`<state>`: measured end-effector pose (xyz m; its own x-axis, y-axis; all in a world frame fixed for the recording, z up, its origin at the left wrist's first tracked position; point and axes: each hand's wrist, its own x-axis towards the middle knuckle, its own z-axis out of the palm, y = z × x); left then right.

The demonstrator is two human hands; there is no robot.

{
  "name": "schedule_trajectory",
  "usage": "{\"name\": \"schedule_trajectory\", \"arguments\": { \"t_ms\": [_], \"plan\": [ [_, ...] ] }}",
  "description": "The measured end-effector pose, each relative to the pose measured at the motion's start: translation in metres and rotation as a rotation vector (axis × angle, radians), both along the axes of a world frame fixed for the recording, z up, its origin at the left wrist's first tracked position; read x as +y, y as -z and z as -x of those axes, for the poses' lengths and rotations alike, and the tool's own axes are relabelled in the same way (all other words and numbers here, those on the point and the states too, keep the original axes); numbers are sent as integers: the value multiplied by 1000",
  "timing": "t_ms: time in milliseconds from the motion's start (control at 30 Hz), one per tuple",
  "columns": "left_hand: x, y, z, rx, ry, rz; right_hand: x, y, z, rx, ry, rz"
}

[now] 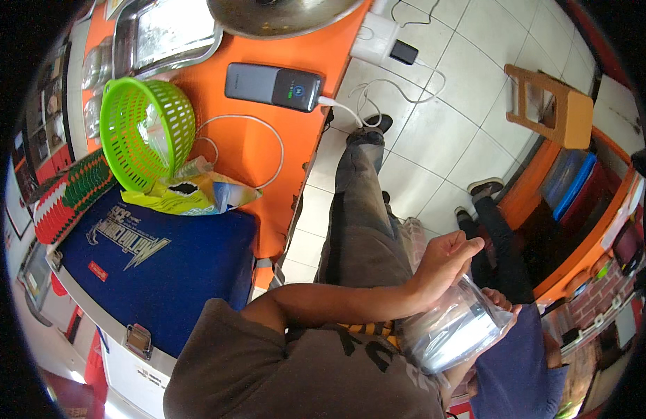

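Observation:
A clear plastic bag (469, 328) hangs in front of my body at the lower right, crinkled and glossy with bright reflections. What is inside it, if anything, I cannot make out through the glare. My left hand (445, 269) is closed at the bag's upper edge, its thumb stretched out over curled fingers. On the bag's far right side, the fingertips of my right hand (502, 300) curl around the edge. The bag hides most of that hand.
At left, an orange table holds a power bank (272, 86) with a white cable, a green basket (148, 133), a yellow packet (190, 194) and a metal pan (284, 17). A blue-lidded cooler box (155, 258) stands nearer. Someone in dark blue (511, 370) is close at right, near a brown stool (553, 105).

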<state>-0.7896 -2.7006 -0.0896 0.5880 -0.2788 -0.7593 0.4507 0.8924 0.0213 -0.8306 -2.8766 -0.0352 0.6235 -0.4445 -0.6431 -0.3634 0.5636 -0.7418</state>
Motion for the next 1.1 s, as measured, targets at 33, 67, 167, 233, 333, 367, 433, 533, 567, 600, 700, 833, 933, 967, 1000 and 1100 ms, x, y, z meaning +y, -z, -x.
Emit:
{"name": "schedule_trajectory", "arguments": {
  "t_ms": [33, 67, 167, 233, 333, 367, 433, 533, 567, 600, 700, 833, 933, 967, 1000, 1100],
  "plan": [
    [0, 1, 1, -2, 48, -2, 1, 1, 3, 24, 11, 28],
    [-1, 1, 2, -2, 79, -17, 0, 1, 6, 9, -11, -1],
    [-4, 1, 1, -3, 170, -60, -7, 2, 18, -48, -86, -89],
    [-7, 0, 0, -19, 216, -89, -13, -4, 27, 17, -95, -72],
    [-12, -3, 0, -20, 291, -85, -16, -9, 44, 266, 144, 210],
    [-15, -5, 2, -18, 291, -74, -16, -10, 50, 375, 258, 290],
    [-22, -8, 9, -7, 319, -73, -14, -15, 63, 307, 170, 181],
    [-37, -16, 28, -62, 296, -89, -6, -23, 89, 336, 297, 285],
    [-42, -19, 36, -41, 324, -68, -5, -25, 99, 313, 320, 357],
    [-46, -21, 45, -47, 343, -60, -3, -28, 109, 328, 407, 347],
    [-66, -29, 80, -116, 490, -82, -1, -35, 155, 231, 453, 340],
    [-93, -38, 149, -425, 767, -199, 0, -34, 242, 78, 735, 174],
    [-112, -50, 223, -746, 935, -320, 5, -34, 334, -129, 771, 135],
    [-123, -49, 241, -768, 980, -304, -1, -26, 357, -162, 884, 144],
    [-127, -51, 268, -762, 1054, -356, -3, -23, 388, -181, 986, 136],
    [-150, -53, 343, -971, 1094, -306, -11, -12, 473, -391, 1082, 278]
  ]
}}
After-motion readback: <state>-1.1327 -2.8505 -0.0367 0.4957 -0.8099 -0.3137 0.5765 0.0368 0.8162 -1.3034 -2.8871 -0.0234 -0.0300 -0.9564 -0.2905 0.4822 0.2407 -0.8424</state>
